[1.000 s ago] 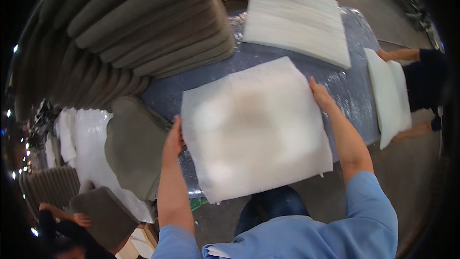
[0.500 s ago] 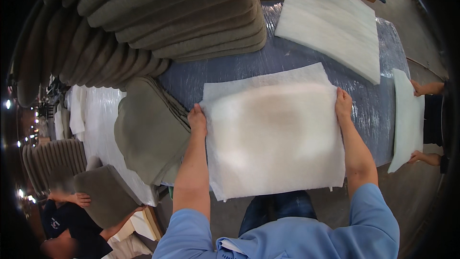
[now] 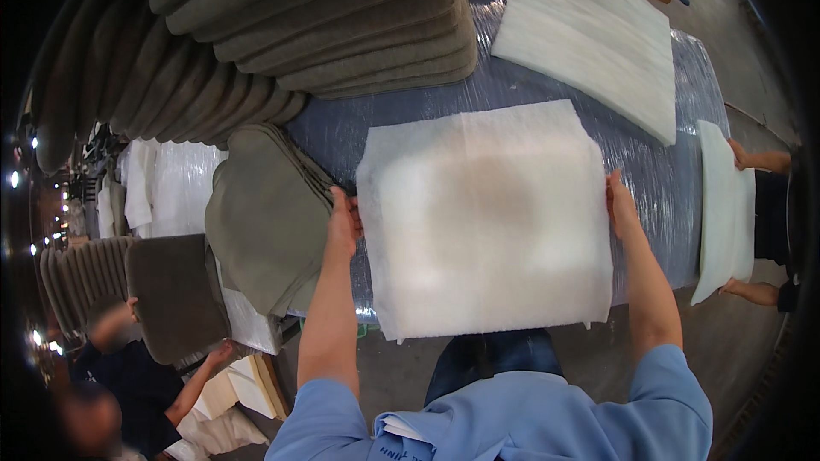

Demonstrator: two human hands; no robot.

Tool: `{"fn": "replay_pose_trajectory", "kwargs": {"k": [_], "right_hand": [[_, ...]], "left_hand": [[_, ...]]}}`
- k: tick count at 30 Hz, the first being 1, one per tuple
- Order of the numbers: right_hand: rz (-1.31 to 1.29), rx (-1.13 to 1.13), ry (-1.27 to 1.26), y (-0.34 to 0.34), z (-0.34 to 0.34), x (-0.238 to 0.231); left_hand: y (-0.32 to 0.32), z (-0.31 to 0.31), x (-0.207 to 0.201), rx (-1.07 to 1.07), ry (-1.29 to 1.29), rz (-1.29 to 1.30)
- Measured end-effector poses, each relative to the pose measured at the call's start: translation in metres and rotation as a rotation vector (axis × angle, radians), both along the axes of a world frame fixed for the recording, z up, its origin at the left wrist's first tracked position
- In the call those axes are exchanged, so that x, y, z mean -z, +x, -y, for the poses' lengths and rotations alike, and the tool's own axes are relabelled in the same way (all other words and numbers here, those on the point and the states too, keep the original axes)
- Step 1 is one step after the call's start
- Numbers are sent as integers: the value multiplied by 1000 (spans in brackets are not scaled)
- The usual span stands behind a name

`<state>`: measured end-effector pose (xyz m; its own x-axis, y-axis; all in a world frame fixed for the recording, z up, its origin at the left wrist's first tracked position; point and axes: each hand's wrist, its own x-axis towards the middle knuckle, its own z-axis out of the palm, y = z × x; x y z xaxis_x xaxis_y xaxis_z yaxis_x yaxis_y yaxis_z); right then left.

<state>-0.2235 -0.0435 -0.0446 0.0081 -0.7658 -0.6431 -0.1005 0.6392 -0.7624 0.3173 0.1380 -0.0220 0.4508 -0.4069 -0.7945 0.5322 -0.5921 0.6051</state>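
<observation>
A roughly square piece of white fluffy wadding [image 3: 487,239] lies in front of me at the table's near edge, its front corners a little ragged. Whether it wraps a pad beneath, I cannot tell. My left hand [image 3: 345,218] is at its left edge, fingers loosely stretched and their tips against the side. On the opposite side my right hand [image 3: 623,205] is open too, fingertips by the right edge. Left of my left hand lies a pile of grey-green fabric covers [image 3: 265,213].
The table [image 3: 658,205] is wrapped in shiny clear film. High stacks of dark grey cushions [image 3: 376,26] stand at the back left. A thick white pad [image 3: 589,34] lies at the back right. A person at right holds another white pad [image 3: 726,213]; one at lower left holds a dark cushion [image 3: 178,294].
My hands have loosened from the wadding's edges and moved slightly outward and down. The wadding sits slightly farther from me. The person at lower left has turned the dark cushion more upright.
</observation>
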Motion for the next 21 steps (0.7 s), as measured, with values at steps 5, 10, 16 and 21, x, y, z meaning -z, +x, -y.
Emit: {"fn": "replay_pose_trajectory", "kwargs": {"k": [5,10,16,21], "right_hand": [[-251,-47,-308,-16,-18,24],[-583,-107,-422,-15,-10,33],[-400,3,-267,-30,-31,21],[-44,71,93,-45,-83,-9]], "left_hand": [[-27,-10,40,169,39,328],[-19,-12,54,86,-30,524],[-37,-16,37,57,-119,247],[-31,-97,17,90,-133,-175]]}}
